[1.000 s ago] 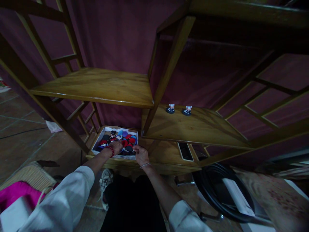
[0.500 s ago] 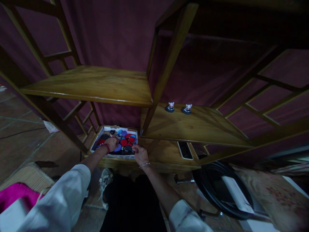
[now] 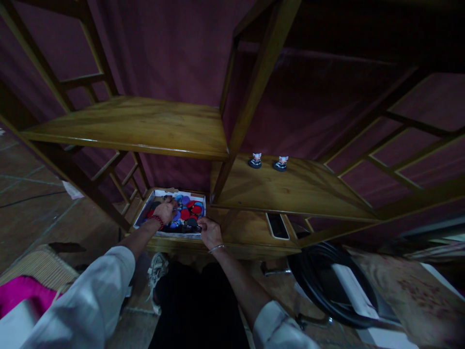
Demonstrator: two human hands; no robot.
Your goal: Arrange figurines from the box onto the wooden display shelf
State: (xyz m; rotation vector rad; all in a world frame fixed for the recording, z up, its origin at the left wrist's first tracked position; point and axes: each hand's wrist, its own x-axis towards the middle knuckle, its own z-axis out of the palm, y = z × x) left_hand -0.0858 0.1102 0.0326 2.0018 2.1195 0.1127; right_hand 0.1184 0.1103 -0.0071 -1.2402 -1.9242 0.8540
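Observation:
A shallow white cardboard box (image 3: 183, 236) on the low shelf holds several small figurines (image 3: 187, 213) with round red, blue, purple and black bases. My left hand (image 3: 164, 212), with a red bead bracelet, reaches into the left half of the box. Its fingers curl downward among the figurines, and what they grip is too small to make out. At the box's right front corner is my right hand (image 3: 211, 232), wearing a silver bangle. Its thumb and fingers pinch together beside a dark round base; whether they hold it or the box edge is unclear.
Two small figurines (image 3: 256, 160) on black bases stand on the middle wooden shelf (image 3: 290, 189). A phone (image 3: 278, 226) lies on the low shelf. To the left is a higher shelf (image 3: 134, 123). A black round-seated stool (image 3: 334, 281) and a woven seat (image 3: 43, 266) flank my legs.
My left hand has shifted slightly up and left within the box, uncovering more blue and purple bases. My right hand stays at the box's right corner. The view has moved a little.

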